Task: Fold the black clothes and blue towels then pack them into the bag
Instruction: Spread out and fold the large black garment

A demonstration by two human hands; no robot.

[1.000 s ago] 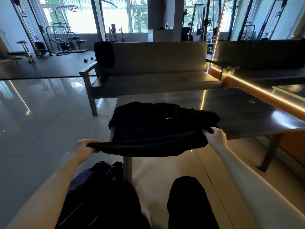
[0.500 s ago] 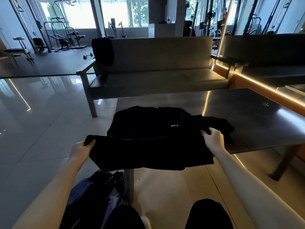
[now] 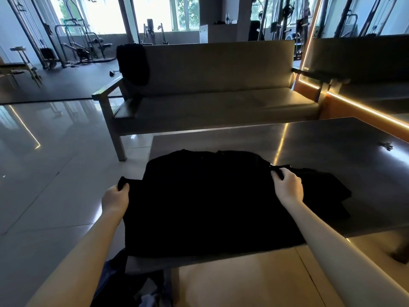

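Through the head camera I saw the black garment (image 3: 210, 202) spread over the near left corner of the bench (image 3: 332, 147), its near edge draped over the bench's front. My left grip (image 3: 115, 198) was clenched on the garment's left corner, pinching a bunched tip of cloth just off the bench's left side. My right grip (image 3: 287, 187) pinched the garment's far edge on the right, fingers curled round a fold above the bench top. More black cloth lay rumpled on the bench just right of that grip. Under the bench's near edge, beside the left forearm, a dark blue bag (image 3: 124, 282) sat low and partly hidden. Beyond the bench stood a sofa (image 3: 210, 103), with another black cloth (image 3: 132, 63) draped over the left end of its back.
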